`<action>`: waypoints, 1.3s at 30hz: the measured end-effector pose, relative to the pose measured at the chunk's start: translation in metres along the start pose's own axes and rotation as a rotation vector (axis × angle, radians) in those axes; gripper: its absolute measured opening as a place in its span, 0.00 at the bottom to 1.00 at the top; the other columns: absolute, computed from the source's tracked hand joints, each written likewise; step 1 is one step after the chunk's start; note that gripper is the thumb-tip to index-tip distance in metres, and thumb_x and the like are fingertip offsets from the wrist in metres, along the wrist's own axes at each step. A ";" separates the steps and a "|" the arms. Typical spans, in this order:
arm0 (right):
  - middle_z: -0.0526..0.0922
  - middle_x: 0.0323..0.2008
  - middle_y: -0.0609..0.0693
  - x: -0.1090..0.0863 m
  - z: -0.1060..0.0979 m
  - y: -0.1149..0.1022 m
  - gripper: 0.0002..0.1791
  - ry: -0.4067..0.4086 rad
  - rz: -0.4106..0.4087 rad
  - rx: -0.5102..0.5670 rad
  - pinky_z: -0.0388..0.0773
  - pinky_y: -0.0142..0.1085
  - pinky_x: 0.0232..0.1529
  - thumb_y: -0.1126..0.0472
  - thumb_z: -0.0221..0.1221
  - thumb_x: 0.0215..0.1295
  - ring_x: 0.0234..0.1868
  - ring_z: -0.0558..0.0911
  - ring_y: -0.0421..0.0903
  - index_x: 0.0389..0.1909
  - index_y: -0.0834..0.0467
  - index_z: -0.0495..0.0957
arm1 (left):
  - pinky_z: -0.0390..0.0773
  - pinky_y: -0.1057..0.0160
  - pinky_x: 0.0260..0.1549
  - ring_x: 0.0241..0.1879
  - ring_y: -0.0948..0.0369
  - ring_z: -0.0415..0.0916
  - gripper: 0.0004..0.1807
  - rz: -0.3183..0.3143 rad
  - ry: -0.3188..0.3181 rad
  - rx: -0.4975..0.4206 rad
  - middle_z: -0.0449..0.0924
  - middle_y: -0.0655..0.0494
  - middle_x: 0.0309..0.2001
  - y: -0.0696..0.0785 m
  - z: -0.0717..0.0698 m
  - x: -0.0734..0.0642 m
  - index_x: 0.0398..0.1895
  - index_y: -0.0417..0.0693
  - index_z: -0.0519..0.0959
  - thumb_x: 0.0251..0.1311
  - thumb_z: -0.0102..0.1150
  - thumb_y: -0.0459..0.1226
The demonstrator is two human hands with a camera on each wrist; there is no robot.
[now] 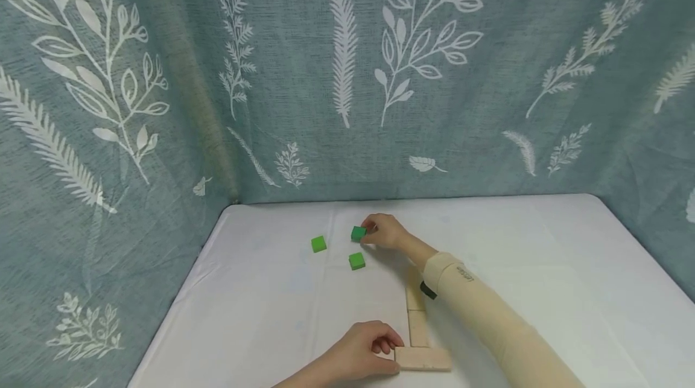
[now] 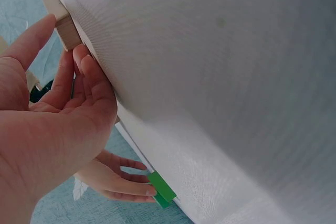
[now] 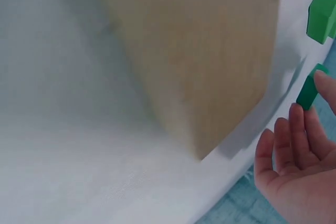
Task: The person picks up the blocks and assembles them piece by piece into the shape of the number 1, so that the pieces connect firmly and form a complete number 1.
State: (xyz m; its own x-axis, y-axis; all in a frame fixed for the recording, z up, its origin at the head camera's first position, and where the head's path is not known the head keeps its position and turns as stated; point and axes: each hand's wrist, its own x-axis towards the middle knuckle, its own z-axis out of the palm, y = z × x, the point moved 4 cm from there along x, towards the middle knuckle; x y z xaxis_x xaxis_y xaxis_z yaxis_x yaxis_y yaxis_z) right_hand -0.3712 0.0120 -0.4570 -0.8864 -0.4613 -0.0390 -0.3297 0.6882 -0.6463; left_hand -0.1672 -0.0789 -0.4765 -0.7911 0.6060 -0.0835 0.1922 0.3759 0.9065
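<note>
Near the far side of the white table, my right hand (image 1: 387, 231) pinches a dark green block (image 1: 358, 233) between thumb and fingertips; the right wrist view shows this dark green block (image 3: 307, 90) standing out from the fingertips. My left hand (image 1: 365, 349), close to the front, has thumb and fingers on the left end of a plain wooden block (image 1: 426, 359) that lies crosswise. In the left wrist view the thumb presses one side of that wooden block (image 2: 65, 27). Two light green blocks lie by the right hand, one nearer (image 1: 356, 261) and one farther left (image 1: 318, 244).
Two more wooden blocks, a near one (image 1: 418, 328) and a far one (image 1: 414, 291), run end to end away from the crosswise block, partly under the right forearm. A patterned blue-green curtain (image 1: 304, 74) hangs behind the white table (image 1: 260, 291).
</note>
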 end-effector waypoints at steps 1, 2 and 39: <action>0.82 0.42 0.52 -0.001 -0.001 0.001 0.17 0.003 -0.003 -0.001 0.74 0.42 0.52 0.60 0.67 0.59 0.47 0.79 0.50 0.47 0.61 0.80 | 0.72 0.73 0.35 0.31 0.73 0.71 0.12 -0.004 0.002 0.000 0.75 0.67 0.30 -0.001 -0.001 0.000 0.39 0.45 0.82 0.50 0.72 0.33; 0.82 0.42 0.52 -0.002 -0.002 0.001 0.17 0.004 -0.008 -0.004 0.74 0.42 0.51 0.60 0.67 0.59 0.46 0.79 0.49 0.48 0.61 0.80 | 0.72 0.73 0.35 0.31 0.73 0.71 0.12 -0.007 0.006 -0.002 0.75 0.67 0.30 -0.001 -0.001 -0.001 0.39 0.45 0.82 0.50 0.72 0.33; 0.81 0.39 0.48 -0.064 -0.037 0.042 0.19 0.033 0.043 0.093 0.73 0.37 0.40 0.55 0.66 0.60 0.40 0.76 0.44 0.49 0.60 0.81 | 0.72 0.72 0.34 0.32 0.68 0.71 0.14 0.018 0.011 0.023 0.76 0.62 0.31 0.004 0.001 0.003 0.40 0.44 0.82 0.49 0.72 0.33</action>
State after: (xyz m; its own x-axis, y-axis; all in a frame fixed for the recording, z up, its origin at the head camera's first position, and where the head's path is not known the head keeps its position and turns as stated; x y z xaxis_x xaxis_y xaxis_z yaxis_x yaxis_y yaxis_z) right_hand -0.3400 0.0913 -0.4533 -0.9096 -0.4131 -0.0441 -0.2610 0.6509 -0.7128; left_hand -0.1684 -0.0748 -0.4731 -0.7935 0.6053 -0.0628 0.2199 0.3814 0.8979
